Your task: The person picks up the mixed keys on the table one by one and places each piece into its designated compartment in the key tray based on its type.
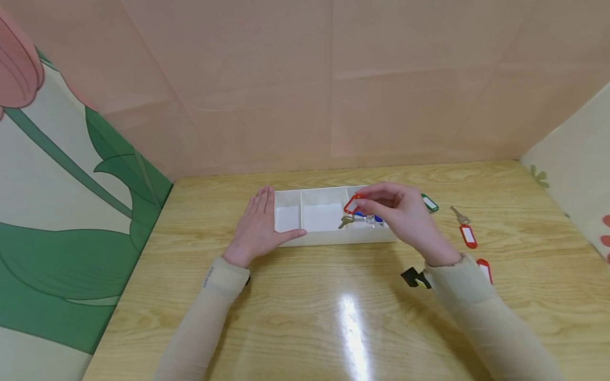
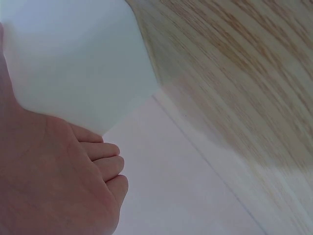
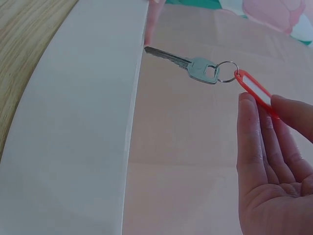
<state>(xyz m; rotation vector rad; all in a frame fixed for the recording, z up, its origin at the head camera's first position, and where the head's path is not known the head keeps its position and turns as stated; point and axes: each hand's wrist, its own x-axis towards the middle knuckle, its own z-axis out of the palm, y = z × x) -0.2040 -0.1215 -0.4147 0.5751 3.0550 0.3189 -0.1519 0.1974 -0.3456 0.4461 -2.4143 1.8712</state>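
Note:
A white divided box (image 1: 343, 237) stands on the wooden table. My left hand (image 1: 257, 225) lies along its left end with straight fingers, the thumb over the front wall. In the left wrist view, the palm and fingers rest beside the box's white side (image 2: 78, 68). Over the right compartment, my right hand (image 1: 405, 211) pinches a red key tag (image 1: 352, 204) between thumb and fingers. From that tag's ring hangs a silver key (image 3: 201, 69), its tip near the box rim in the right wrist view. Something blue (image 1: 378, 218) shows in the right compartment, partly hidden by this hand.
Right of the box lie a green key tag (image 1: 430, 203) and a key (image 1: 459, 215) with a red tag (image 1: 468, 236). Nearer, another red tag (image 1: 484, 269) is partly hidden by my right sleeve. A pinkish wall (image 1: 286, 95) rises behind the table.

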